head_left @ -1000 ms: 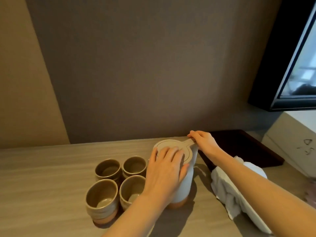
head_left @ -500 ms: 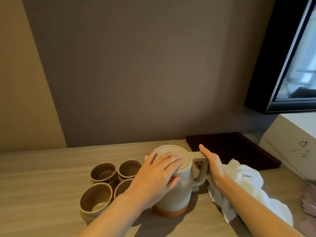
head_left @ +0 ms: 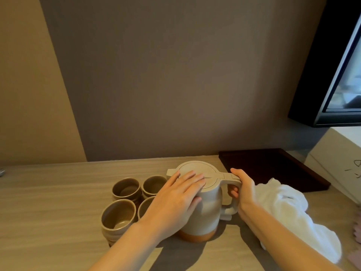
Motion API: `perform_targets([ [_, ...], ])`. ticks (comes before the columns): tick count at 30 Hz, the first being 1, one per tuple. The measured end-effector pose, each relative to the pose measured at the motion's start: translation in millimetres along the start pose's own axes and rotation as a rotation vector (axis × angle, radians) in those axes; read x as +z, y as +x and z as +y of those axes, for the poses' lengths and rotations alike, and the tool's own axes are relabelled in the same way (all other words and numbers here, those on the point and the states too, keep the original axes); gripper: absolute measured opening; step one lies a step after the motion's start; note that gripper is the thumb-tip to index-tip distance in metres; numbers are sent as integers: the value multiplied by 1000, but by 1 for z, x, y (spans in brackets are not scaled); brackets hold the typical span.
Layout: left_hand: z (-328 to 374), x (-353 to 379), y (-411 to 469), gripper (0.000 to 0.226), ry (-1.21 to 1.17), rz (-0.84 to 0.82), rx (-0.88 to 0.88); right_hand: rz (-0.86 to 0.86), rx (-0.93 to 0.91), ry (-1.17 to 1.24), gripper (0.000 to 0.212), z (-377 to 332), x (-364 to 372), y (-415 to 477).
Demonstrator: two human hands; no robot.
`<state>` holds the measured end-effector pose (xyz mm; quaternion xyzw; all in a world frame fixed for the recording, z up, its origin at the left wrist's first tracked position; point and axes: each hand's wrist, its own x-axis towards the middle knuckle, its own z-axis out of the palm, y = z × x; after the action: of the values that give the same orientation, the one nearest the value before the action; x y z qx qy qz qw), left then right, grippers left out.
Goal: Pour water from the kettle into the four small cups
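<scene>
A beige kettle point(head_left: 210, 210) with an orange base stands upright on the wooden counter point(head_left: 48, 212), spout to the left, handle to the right. My left hand point(head_left: 175, 198) lies flat over its lid and upper side. My right hand point(head_left: 243, 190) is wrapped around the handle. Several small brown cups stand in a cluster left of the kettle: back left cup point(head_left: 126, 188), back right cup point(head_left: 153, 185), front left cup point(head_left: 118, 217), and a front right cup point(head_left: 145, 207) partly hidden by my left wrist.
A crumpled white cloth point(head_left: 289, 214) lies right of the kettle under my right forearm. A dark tray point(head_left: 273, 169) sits at the back right. A black screen point(head_left: 340, 75) hangs at upper right above a white box point(head_left: 340, 161). A wall closes the back.
My right hand moved from the lid's tab down onto the handle and closed around it. The kettle's handle now points right. My left hand stays on the lid.
</scene>
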<state>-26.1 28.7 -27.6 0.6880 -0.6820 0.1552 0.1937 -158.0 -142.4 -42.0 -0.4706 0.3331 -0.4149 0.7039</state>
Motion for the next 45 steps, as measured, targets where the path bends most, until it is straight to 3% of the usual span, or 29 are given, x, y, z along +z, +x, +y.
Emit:
perform_targets([
  [7, 0, -13, -16, 40, -155, 238, -118, 34, -30, 18, 33, -14, 8, -9],
  [13, -4, -24, -42, 40, -374, 407, -415, 99, -61, 56, 38, -37, 9, -28],
  [18, -14, -15, -69, 49, -294, 243, -682, 151, -74, 44, 29, -57, 8, -41],
  [23, -14, -9, -80, 78, -144, 47, -814, 142, -63, 36, 28, -63, 9, -49],
  [31, -14, -4, -73, 107, 89, -138, -785, 153, -35, 4, 26, -65, 11, -59],
  [38, -18, 4, -66, 85, 78, -73, -826, 152, -14, 0, 26, -65, 7, -63],
  [45, -11, 4, -59, 92, 10, -39, -852, 173, -34, -29, 24, -72, 4, -68],
])
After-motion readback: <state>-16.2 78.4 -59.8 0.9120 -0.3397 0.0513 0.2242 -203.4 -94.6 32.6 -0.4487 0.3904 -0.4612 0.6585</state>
